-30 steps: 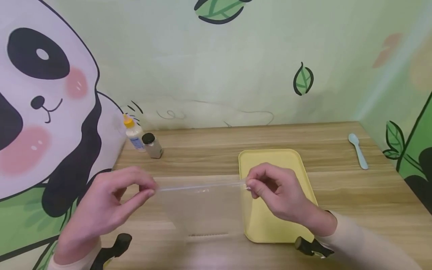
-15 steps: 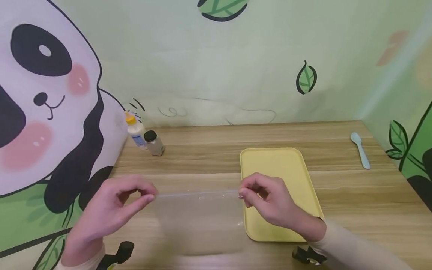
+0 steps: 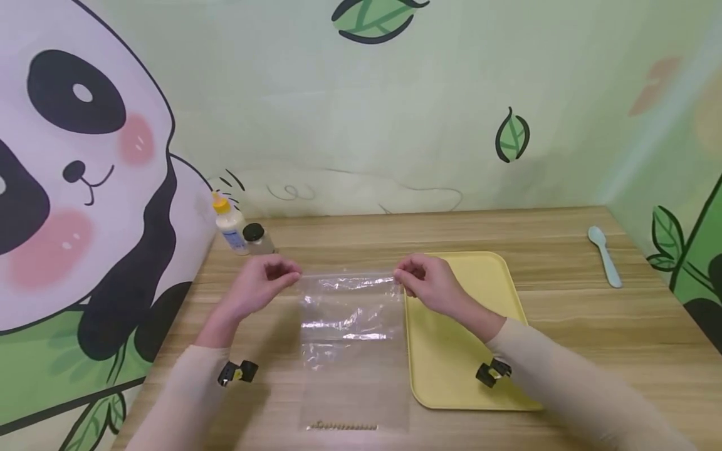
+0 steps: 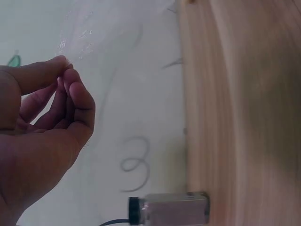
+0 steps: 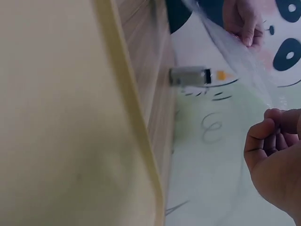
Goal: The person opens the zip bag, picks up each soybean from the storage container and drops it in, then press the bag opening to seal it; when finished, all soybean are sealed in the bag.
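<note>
A clear plastic bag (image 3: 352,369) hangs between my two hands in the head view, its top edge stretched straight. My left hand (image 3: 262,285) pinches the bag's top left corner between thumb and fingertips. At the top right corner my right hand (image 3: 431,285) pinches it the same way. A row of small beige beads (image 3: 344,426) lies along the bag's bottom edge. In the left wrist view the left thumb and fingers (image 4: 82,101) meet on the film. The right wrist view shows the film running from the right hand (image 5: 277,155) to the left one.
A yellow tray (image 3: 474,376) lies beside the bag, under the right forearm. At the back left stand a yellow-capped bottle (image 3: 230,225) and a black-lidded jar (image 3: 256,237), partly behind the left hand. A pale blue spoon (image 3: 605,257) lies far right. A wall closes the back.
Both hands have moved forward and closer together, the left one also rightward. The bag now hangs more fully in view, with shiny creases and the row at its bottom edge showing.
</note>
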Tool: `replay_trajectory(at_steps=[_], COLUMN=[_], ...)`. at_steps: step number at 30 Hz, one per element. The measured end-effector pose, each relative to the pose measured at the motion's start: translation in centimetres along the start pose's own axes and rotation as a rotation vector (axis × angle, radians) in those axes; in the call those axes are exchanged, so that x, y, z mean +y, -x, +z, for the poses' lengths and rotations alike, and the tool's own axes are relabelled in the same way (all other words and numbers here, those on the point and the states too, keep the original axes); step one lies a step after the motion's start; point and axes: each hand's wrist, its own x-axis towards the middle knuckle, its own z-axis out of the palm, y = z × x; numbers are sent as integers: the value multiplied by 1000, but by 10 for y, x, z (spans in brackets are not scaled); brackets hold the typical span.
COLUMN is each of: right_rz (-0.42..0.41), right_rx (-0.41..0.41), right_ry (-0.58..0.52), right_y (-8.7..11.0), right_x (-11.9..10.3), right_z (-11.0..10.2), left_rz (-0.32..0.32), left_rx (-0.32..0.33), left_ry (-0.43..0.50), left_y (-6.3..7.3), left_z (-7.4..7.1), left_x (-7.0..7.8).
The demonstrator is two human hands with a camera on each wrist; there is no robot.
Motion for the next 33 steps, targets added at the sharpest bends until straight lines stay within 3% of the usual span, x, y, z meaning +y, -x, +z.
replay_trajectory(at_steps=[7, 13, 19, 23, 33], right_rz=[169, 248, 232, 248, 330], right_rx=[-57, -102, -138, -143, -192], right_ry=[118, 218, 343, 396, 644], right_y=[-31, -49, -62, -69, -74], right_x=[30, 55, 67, 72, 78], right_z=[-6, -2, 1, 4, 15], left_rz=[-54, -92, -155, -160, -223], left_rx=[-58, -115, -128, -134, -198], left_ry=[-47, -73, -114, -160, -297], left_y=[-39, -61, -73, -79, -90], left_z=[14, 25, 36, 44, 59], left_x=[-27, -50, -63, -68, -71])
